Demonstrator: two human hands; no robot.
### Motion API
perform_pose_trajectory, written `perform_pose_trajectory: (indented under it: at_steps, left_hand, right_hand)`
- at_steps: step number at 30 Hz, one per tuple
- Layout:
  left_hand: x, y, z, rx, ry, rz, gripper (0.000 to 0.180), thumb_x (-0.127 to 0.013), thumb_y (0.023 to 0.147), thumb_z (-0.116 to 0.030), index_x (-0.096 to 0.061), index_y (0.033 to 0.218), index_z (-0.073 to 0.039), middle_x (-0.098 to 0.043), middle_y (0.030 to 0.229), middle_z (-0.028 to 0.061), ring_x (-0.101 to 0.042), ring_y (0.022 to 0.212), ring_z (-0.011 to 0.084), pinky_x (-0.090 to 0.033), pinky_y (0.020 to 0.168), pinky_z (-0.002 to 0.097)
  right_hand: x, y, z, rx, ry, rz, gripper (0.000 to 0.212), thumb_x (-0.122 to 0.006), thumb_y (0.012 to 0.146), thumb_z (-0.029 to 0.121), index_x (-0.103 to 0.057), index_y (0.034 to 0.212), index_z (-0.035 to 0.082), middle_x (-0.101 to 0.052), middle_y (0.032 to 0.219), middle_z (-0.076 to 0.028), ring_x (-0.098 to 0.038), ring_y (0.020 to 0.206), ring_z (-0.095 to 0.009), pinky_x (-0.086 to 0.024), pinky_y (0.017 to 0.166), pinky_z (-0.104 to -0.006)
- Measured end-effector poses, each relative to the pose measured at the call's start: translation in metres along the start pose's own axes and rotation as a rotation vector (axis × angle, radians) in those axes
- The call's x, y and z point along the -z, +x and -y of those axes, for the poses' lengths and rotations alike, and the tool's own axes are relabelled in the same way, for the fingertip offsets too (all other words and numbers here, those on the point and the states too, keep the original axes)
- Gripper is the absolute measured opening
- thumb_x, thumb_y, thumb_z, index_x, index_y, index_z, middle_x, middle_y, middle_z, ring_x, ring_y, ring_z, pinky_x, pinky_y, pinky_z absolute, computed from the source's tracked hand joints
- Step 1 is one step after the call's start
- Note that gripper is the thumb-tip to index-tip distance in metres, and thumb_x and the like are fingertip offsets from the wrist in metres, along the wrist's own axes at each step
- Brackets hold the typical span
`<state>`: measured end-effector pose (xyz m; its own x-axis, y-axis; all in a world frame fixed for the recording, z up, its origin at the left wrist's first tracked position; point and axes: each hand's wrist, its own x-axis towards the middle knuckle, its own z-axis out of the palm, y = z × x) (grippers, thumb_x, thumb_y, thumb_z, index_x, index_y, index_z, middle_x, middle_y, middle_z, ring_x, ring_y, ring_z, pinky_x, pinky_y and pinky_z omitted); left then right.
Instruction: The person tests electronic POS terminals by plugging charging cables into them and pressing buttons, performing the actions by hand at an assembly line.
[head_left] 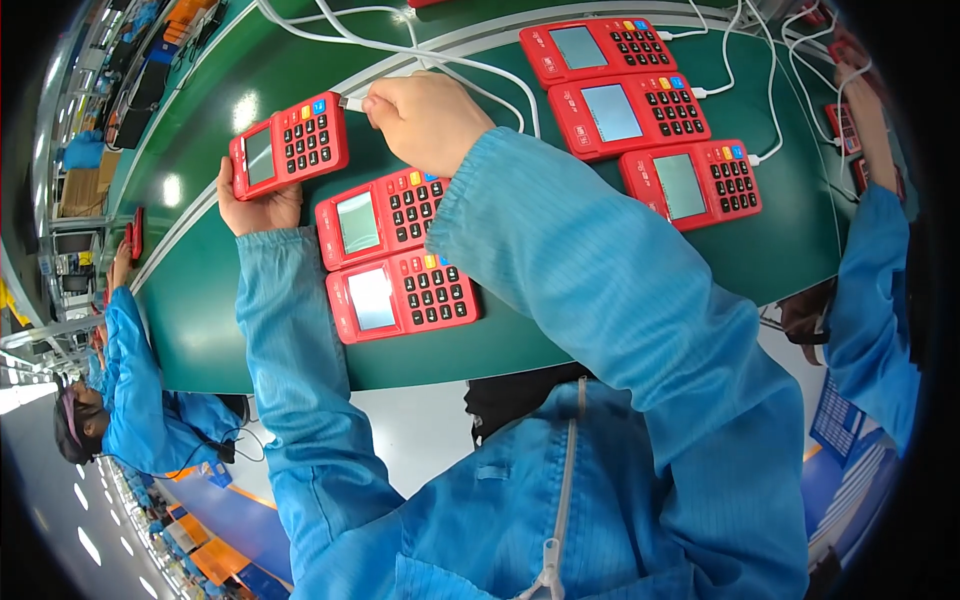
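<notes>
My left hand (262, 212) is wrapped round the lower edge of a red card terminal (278, 150), lifted and tilted, with its keypad end toward the right. Closed in a pinch, my right hand (425, 115) grips the white cable plug (353, 104) at that keypad end. Whether the plug is fully seated cannot be made out. Under my right forearm lie two more terminals, an upper one (358, 222) and a lower one (372, 297), side by side and face up. My right sleeve covers part of the upper one's keypad.
On the right of the green table (200, 300) lie three red terminals (630, 112) with white cables plugged in. Loose white cables (470, 70) run across the far side. A co-worker (150, 385) sits at the left; another person's sleeve (875, 290) reaches in at the right.
</notes>
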<state>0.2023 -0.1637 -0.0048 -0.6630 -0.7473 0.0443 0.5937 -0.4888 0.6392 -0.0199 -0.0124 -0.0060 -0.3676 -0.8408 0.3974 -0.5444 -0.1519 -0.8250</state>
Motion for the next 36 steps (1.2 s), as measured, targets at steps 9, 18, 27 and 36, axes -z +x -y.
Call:
perform_pose_trajectory:
  at_steps: [9, 18, 27, 36]
  left_hand:
    - [-0.046, -0.005, 0.021, -0.218, 0.245, -0.322, 0.056, -0.034, 0.098, -0.037, -0.046, 0.134, 0.004, -0.047, 0.139, 0.0297, -0.048, 0.129, 0.0428, -0.044, 0.105, 0.0571]
    - [-0.044, -0.011, 0.016, -0.318, 0.348, -0.33, 0.054, -0.036, 0.097, -0.038, -0.049, 0.129, 0.002, -0.048, 0.136, 0.034, -0.048, 0.127, 0.0465, -0.04, 0.106, 0.0583]
    - [-0.05, -0.016, 0.005, -0.255, 0.289, -0.225, 0.058, -0.047, 0.092, -0.042, -0.052, 0.129, 0.002, -0.049, 0.136, 0.032, -0.049, 0.127, 0.0446, -0.037, 0.109, 0.0565]
    - [-0.053, -0.011, 0.018, -0.197, 0.188, -0.305, 0.056, -0.028, 0.1, -0.04, -0.051, 0.132, 0.0, -0.054, 0.135, 0.0261, -0.053, 0.125, 0.0387, -0.051, 0.096, 0.0522]
  right_hand:
    - [0.001, -0.005, -0.001, 0.105, -0.151, 0.072, 0.034, -0.052, 0.096, 0.031, -0.065, 0.078, 0.005, -0.066, 0.077, -0.014, -0.058, 0.081, -0.036, -0.046, 0.078, -0.0474]
    - [0.002, -0.003, 0.002, 0.134, -0.321, 0.17, 0.037, -0.046, 0.1, 0.036, -0.066, 0.083, 0.01, -0.067, 0.079, -0.01, -0.059, 0.091, -0.031, -0.043, 0.087, -0.0471]
    - [0.008, 0.002, 0.011, 0.149, -0.204, 0.221, 0.033, -0.046, 0.1, 0.032, -0.067, 0.087, 0.009, -0.067, 0.084, -0.012, -0.059, 0.092, -0.033, -0.041, 0.092, -0.0478]
    - [0.003, -0.007, 0.004, 0.242, -0.299, -0.105, 0.024, -0.054, 0.095, 0.029, -0.07, 0.089, 0.011, -0.067, 0.094, -0.005, -0.053, 0.103, -0.03, -0.032, 0.097, -0.051]
